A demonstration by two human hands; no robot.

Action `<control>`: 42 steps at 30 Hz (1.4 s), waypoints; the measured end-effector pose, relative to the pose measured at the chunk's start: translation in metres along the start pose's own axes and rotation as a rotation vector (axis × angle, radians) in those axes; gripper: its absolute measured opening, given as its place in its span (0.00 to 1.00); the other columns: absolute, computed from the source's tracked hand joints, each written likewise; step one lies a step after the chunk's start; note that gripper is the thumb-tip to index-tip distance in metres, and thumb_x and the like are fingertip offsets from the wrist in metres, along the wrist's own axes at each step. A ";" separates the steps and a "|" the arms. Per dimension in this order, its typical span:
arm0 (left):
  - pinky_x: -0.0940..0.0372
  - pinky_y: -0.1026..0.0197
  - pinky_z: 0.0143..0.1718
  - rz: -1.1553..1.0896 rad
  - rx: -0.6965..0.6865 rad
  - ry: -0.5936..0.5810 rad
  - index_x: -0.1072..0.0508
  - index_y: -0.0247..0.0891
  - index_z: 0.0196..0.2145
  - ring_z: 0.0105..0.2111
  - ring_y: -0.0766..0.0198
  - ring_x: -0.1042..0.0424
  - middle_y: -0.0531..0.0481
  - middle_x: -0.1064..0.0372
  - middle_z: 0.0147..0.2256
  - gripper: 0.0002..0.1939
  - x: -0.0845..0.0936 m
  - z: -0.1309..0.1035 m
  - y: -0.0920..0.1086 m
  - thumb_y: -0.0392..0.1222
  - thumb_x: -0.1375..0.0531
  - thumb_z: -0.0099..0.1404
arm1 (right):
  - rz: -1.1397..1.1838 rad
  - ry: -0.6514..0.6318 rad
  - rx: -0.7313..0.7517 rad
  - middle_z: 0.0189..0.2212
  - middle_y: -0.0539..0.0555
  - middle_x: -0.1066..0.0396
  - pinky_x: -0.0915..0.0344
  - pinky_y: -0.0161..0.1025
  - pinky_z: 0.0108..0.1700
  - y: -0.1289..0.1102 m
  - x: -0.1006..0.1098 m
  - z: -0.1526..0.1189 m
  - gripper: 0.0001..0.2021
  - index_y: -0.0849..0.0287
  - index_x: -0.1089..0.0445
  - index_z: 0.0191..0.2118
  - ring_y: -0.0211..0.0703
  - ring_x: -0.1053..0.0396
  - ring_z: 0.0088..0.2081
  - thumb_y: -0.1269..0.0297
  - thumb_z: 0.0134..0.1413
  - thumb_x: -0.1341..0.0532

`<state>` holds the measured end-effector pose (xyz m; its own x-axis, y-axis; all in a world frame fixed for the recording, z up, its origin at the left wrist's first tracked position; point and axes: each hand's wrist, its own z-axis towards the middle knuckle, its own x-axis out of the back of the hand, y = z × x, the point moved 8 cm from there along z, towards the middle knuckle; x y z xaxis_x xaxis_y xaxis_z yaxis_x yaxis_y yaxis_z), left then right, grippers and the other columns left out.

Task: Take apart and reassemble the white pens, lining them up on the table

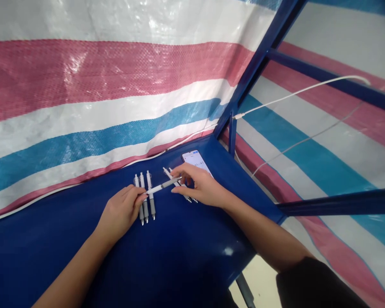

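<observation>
A white pen with a grey grip [162, 186] is held slantwise above the table. My left hand [120, 210] is closed, pinching its white end between thumb and fingers. At the pen's grey, tipped end is my right hand [200, 184], its thumb and index finger apart on either side of it; whether the fingers touch the tip is hard to see. Three similar pens [151, 201] lie side by side just beyond my left fingers, tips toward me. More pens [167, 172] lie partly hidden beneath my right hand.
A phone [197, 160] with a lit screen lies behind my right hand on the blue table [167, 256]. Blue metal frame bars [232, 107] rise at the right corner. White cables [295, 93] hang there and run along the back edge. Striped plastic sheeting [115, 68] walls the sides.
</observation>
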<state>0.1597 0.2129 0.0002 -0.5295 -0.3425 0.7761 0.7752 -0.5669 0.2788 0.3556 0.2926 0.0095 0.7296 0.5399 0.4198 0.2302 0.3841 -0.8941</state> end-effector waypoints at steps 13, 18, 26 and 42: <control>0.32 0.59 0.34 -0.021 0.015 -0.015 0.27 0.41 0.44 0.30 0.60 0.24 0.51 0.25 0.31 0.11 -0.004 -0.004 -0.003 0.45 0.47 0.83 | 0.092 0.063 -0.143 0.28 0.48 0.26 0.37 0.38 0.38 0.021 0.005 0.003 0.17 0.57 0.27 0.35 0.38 0.34 0.30 0.49 0.69 0.35; 0.30 0.59 0.36 -0.005 -0.042 -0.003 0.26 0.40 0.47 0.31 0.59 0.22 0.50 0.24 0.33 0.11 -0.004 -0.005 0.001 0.49 0.43 0.82 | 0.454 0.143 -0.112 0.33 0.48 0.23 0.29 0.40 0.41 0.033 0.005 0.010 0.17 0.56 0.25 0.37 0.38 0.28 0.33 0.56 0.50 0.21; 0.27 0.60 0.42 -0.008 0.041 0.032 0.23 0.41 0.52 0.36 0.60 0.20 0.49 0.22 0.37 0.09 -0.004 -0.006 -0.001 0.45 0.41 0.81 | 0.599 0.393 -0.096 0.43 0.50 0.17 0.26 0.49 0.59 0.046 0.015 0.012 0.15 0.52 0.23 0.41 0.43 0.20 0.49 0.59 0.49 0.22; 0.33 0.55 0.42 0.044 0.065 0.099 0.23 0.40 0.49 0.37 0.57 0.24 0.47 0.21 0.38 0.07 0.003 -0.008 -0.007 0.41 0.41 0.80 | 0.606 0.544 -0.058 0.42 0.50 0.15 0.27 0.54 0.63 0.042 0.037 0.007 0.13 0.49 0.22 0.41 0.48 0.19 0.53 0.59 0.50 0.23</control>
<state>0.1497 0.2102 -0.0036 -0.5233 -0.4400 0.7298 0.8174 -0.5013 0.2839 0.3879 0.3338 -0.0116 0.9452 0.1966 -0.2607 -0.2830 0.0950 -0.9544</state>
